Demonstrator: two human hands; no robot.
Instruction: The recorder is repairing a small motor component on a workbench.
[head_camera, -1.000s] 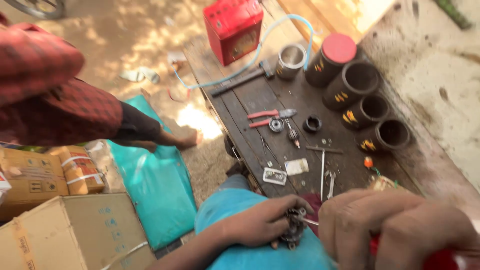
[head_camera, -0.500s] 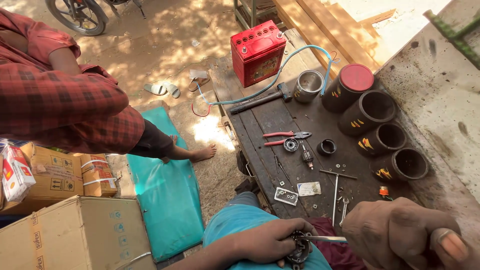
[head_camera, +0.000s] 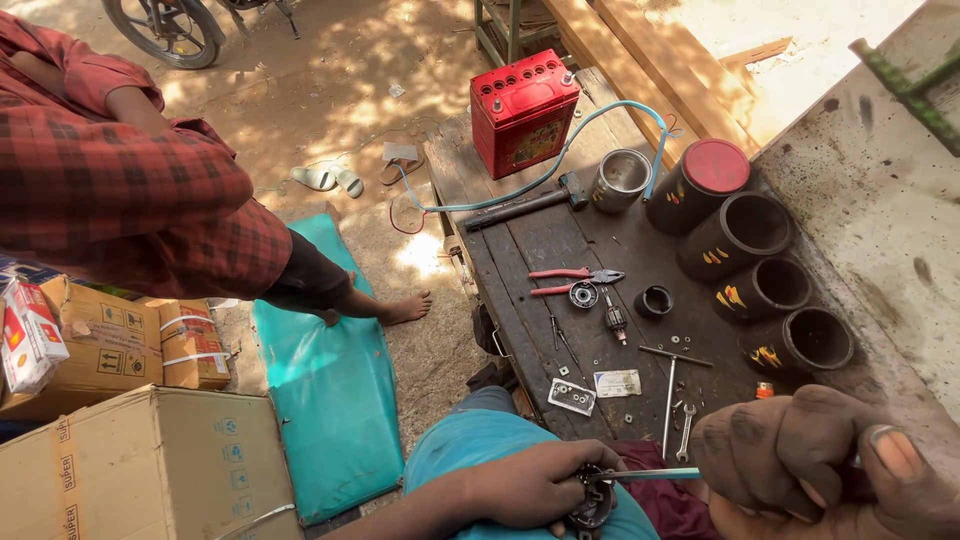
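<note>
Dark, round metal motor part (head_camera: 592, 502) sits over the person's lap, gripped by the left hand (head_camera: 525, 485), while the right hand (head_camera: 815, 465) is clenched around a tool with a thin metal shaft (head_camera: 645, 474) whose tip meets the part. Just beyond the hands, a small spanner (head_camera: 685, 432) and red-handled pliers (head_camera: 575, 278) lie on the dark wooden bench (head_camera: 520, 250). Farther off stands a red box-shaped battery (head_camera: 523, 112).

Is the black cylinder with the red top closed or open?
Closed: the black cylinder has a red lid covering its mouth; three neighbouring cylinders show hollow openings.
</note>
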